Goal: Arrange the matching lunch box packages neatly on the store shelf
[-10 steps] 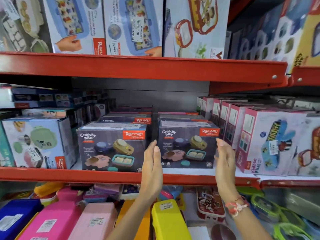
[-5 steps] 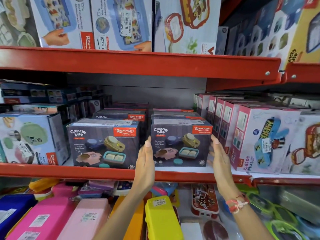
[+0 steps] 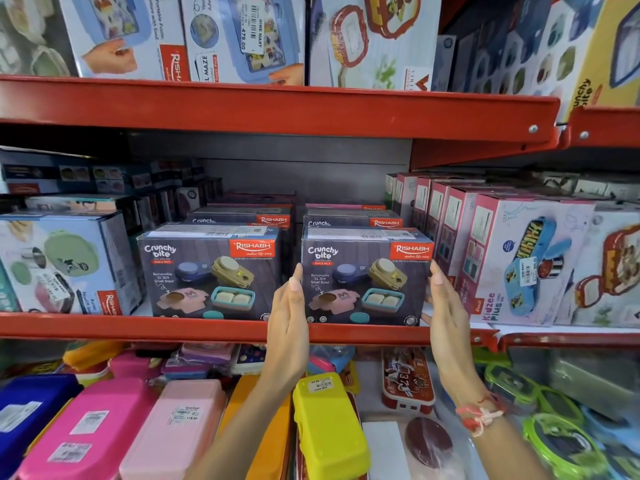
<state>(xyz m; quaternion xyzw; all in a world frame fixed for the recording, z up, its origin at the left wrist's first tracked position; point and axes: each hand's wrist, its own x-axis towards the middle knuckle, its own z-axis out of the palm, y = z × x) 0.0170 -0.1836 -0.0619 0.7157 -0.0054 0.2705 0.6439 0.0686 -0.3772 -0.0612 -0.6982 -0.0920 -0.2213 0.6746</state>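
Two dark grey "Crunchy Bite" lunch box packages stand side by side at the front of the middle red shelf. My hands flank the right package. My left hand lies flat against its left side, in the gap beside the left package. My right hand, with a red thread at the wrist, presses on its right side. The package rests on the shelf, facing front. More matching packages are lined up behind both front ones.
Pink Kidzee Plus boxes stand close on the right, and a light blue lunch box package on the left. The upper red shelf carries large boxes. Below lie loose plastic lunch boxes, among them a yellow one and a pink one.
Both hands have closed in on the right package, from hovering a little in front of it to pressing on its two sides. The boxes look unmoved.
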